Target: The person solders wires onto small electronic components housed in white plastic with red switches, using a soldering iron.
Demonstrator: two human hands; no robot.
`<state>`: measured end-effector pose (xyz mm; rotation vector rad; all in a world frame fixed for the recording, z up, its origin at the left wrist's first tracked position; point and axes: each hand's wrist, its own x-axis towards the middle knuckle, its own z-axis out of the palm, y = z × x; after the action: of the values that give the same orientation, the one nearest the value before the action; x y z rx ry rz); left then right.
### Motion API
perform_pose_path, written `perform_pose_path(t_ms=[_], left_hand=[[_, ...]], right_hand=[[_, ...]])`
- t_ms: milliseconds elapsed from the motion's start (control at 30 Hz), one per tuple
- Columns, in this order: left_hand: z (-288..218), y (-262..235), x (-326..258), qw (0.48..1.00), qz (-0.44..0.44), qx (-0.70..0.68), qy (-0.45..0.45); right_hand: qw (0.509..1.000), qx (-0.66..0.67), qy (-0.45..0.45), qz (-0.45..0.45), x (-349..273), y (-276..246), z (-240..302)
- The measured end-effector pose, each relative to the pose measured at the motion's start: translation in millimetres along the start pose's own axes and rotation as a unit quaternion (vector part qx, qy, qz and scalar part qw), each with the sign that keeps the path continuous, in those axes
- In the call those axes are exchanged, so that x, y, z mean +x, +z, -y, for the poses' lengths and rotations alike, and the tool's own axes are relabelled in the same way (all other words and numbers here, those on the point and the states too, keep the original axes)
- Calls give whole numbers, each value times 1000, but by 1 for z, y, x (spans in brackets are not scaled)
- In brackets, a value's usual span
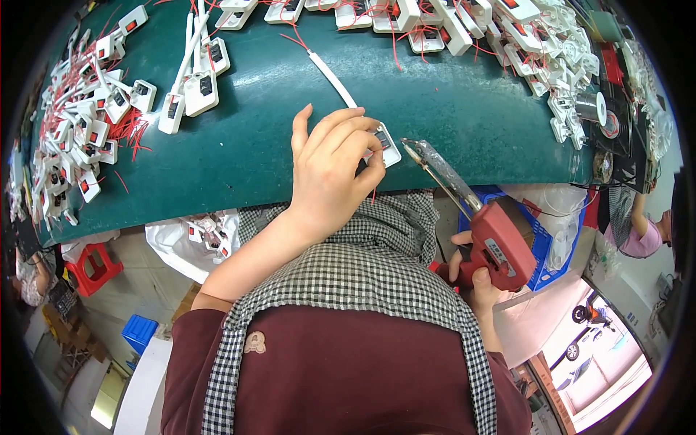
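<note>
My left hand (330,163) is over the table's near edge, thumb and index finger closed at a small white plastic switch housing (392,151). Part of the housing and its dark inside are hidden behind the fingers. A white stem (332,78) reaches away from under my hand, with thin red wires (293,40) out of its far end. A short red wire end shows below my thumb. My right hand (478,283) grips the handle of a red soldering gun (500,246). Its metal tip (407,143) points at the housing, a small gap apart from it.
Piles of white switch housings with red wires lie at the left (94,138), far side and right of the green table (254,109). A solder wire spool (593,109) stands at the right. Below the table are a white bag (163,239), a blue crate (544,250) and a red stool (98,270).
</note>
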<state>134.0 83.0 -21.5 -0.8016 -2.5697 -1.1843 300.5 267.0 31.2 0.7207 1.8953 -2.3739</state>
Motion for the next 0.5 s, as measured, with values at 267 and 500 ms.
perform_pose_path(t_ms=[267,500], left_hand=[[0,0,1,1000,2,-2,2],[4,-12,8,994,37,-88,-44]], right_hand=[[1000,-6,-6,-5,1,0,0],[1000,6,-10,2,1,-1,-3]])
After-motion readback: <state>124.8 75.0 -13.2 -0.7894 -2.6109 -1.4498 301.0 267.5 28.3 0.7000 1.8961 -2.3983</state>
